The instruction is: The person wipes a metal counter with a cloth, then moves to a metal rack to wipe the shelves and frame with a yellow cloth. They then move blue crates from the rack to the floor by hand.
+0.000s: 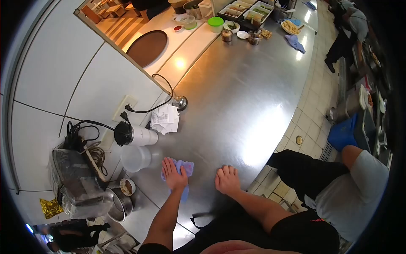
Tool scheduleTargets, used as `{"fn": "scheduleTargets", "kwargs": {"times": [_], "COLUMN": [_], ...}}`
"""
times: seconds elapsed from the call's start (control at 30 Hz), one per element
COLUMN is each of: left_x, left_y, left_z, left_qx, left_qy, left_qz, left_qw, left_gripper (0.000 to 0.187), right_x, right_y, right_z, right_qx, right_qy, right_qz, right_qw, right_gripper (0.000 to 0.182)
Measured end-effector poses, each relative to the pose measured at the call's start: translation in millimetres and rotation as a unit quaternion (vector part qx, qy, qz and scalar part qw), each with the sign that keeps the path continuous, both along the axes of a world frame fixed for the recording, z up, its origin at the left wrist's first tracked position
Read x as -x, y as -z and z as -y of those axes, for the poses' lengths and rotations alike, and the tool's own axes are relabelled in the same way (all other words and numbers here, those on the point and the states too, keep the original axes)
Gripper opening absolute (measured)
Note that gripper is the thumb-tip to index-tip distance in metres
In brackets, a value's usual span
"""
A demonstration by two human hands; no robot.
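My left hand (pixel 174 175) lies flat on a purple cloth (pixel 186 166), fingers stretched out and pressing it against the steel counter (pixel 237 97). Cloth shows beyond the fingers and below the palm. To the right, my right hand (pixel 228 180) rests on the counter near its edge, fingers curled in, with nothing visible in them. Just left of the cloth are translucent plastic containers (pixel 136 158). Behind them a white cylinder with a black cap (pixel 141 135) lies on its side, beside a stack of paper slips (pixel 165 118) and a metal call bell (pixel 180 102).
A plastic-wrapped machine (pixel 80 182) and metal pots (pixel 118 205) stand at left. Black cables hang by the wall socket (pixel 124 106). Food trays (pixel 247 12), small jars and another cloth (pixel 294 43) sit at the far end. Co-workers (pixel 351 194) stand along the right aisle.
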State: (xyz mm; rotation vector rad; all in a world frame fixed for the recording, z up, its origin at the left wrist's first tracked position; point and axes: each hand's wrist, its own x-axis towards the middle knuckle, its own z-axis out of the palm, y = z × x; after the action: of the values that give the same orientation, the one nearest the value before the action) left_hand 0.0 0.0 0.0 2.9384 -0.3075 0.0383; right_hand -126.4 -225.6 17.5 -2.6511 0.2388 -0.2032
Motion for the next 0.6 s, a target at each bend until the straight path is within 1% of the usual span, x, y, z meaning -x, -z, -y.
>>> {"fn": "scheduleTargets", "kwargs": {"times": [0.07, 0.1, 0.17, 0.27, 0.37, 0.47, 0.6], "left_x": [-10.9, 1.0, 0.1, 0.6, 1.8, 2.5, 5.4], "left_y": [-4.6, 16.4, 16.1, 4.1, -1.6, -13.5, -18.8], "left_z": [-3.2, 37.7, 42.5, 42.8, 41.2, 40.6, 33.5], "left_qx": [0.006, 0.035, 0.036, 0.07, 0.087, 0.016, 0.004], "left_qy": [0.005, 0.008, 0.014, 0.0, -0.011, -0.028, -0.046], "left_qz": [0.012, 0.009, 0.011, 0.006, 0.044, 0.063, 0.02], "left_qw": [1.0, 0.999, 0.999, 0.998, 0.995, 0.997, 0.999], "left_gripper": [0.07, 0.07, 0.07, 0.07, 0.069, 0.068, 0.065], "right_x": [-6.8, 6.6, 9.1, 10.1, 10.7, 9.7, 9.0], "right_y": [-4.0, 2.5, 1.1, -0.9, 1.2, 2.9, -0.7], "right_z": [-7.3, 30.8, 32.4, 27.7, 22.2, 16.2, 8.3], "right_qx": [-0.018, 0.01, 0.013, 0.01, 0.003, 0.004, -0.006], "right_qy": [0.001, 0.002, 0.001, 0.002, 0.0, 0.001, 0.004], "right_qz": [-0.014, -0.019, -0.02, -0.016, 0.013, 0.026, 0.031], "right_qw": [1.0, 1.0, 1.0, 1.0, 1.0, 1.0, 1.0], "right_gripper": [0.016, 0.016, 0.015, 0.015, 0.016, 0.016, 0.016]}}
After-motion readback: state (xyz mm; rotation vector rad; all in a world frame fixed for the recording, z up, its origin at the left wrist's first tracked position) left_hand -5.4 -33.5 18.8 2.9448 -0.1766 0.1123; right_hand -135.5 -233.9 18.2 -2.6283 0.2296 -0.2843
